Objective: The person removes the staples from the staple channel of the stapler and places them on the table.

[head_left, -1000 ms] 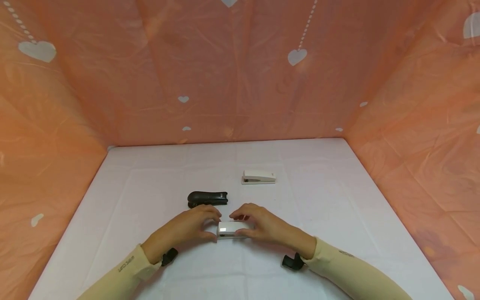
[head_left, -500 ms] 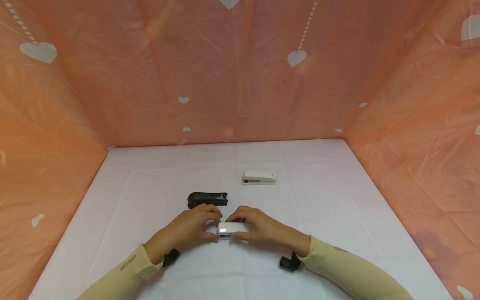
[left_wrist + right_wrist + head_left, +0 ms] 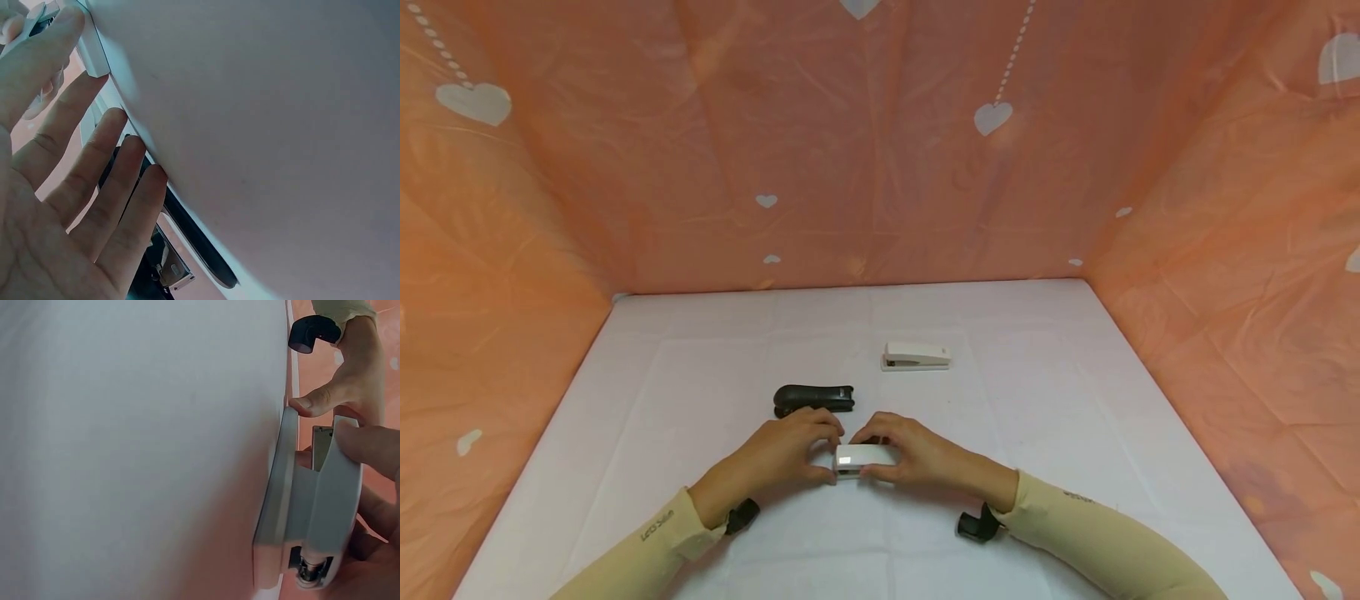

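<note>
A white stapler (image 3: pixel 863 456) rests on the white cloth near the middle, lying crosswise. At its left end my left hand (image 3: pixel 786 447) holds the base, thumb on the near side and index finger on the far side; the other fingers (image 3: pixel 112 181) extend fairly straight along the cloth. From the right, my right hand (image 3: pixel 925 452) grips the upper arm of the stapler between thumb and fingers, hiding its right end. In the right wrist view the stapler's upper arm (image 3: pixel 337 494) stands apart from its base (image 3: pixel 275 506), with a metal strip showing between them.
A black stapler (image 3: pixel 814 398) lies just beyond my left fingers. Farther back and to the right sits a second white stapler (image 3: pixel 917 357). Orange curtains (image 3: pixel 880 167) with white hearts surround the back and sides of the white table (image 3: pixel 1037 350).
My right hand has slid a little left along the white stapler, its thumb and fingers closing in round the upper arm. The left hand and the other staplers stay put.
</note>
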Demonstrator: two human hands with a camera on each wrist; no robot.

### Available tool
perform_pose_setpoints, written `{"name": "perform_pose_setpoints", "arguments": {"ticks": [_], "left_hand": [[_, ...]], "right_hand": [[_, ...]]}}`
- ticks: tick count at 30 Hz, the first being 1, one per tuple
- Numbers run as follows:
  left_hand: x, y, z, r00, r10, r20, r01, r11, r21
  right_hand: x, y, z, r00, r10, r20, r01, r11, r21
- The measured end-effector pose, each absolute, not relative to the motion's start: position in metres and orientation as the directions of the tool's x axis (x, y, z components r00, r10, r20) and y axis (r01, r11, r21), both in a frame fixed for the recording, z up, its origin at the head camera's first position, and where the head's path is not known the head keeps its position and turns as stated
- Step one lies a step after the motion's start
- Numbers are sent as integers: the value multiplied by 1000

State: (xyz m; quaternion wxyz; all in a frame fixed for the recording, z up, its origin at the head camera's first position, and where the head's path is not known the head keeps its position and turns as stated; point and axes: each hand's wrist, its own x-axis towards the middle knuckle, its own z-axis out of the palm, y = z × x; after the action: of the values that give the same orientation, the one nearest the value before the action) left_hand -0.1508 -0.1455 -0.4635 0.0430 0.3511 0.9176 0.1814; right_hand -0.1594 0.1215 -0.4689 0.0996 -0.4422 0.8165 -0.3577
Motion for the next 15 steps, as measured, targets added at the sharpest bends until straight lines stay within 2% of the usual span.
{"name": "perform_pose_setpoints", "arguments": {"ticks": [15], "left_hand": [[-150,-144,-464,-760,649,46,608,684,402]], "right_hand": [[-160,120,-470,-599,-788,144,-622,344,-703]]}}
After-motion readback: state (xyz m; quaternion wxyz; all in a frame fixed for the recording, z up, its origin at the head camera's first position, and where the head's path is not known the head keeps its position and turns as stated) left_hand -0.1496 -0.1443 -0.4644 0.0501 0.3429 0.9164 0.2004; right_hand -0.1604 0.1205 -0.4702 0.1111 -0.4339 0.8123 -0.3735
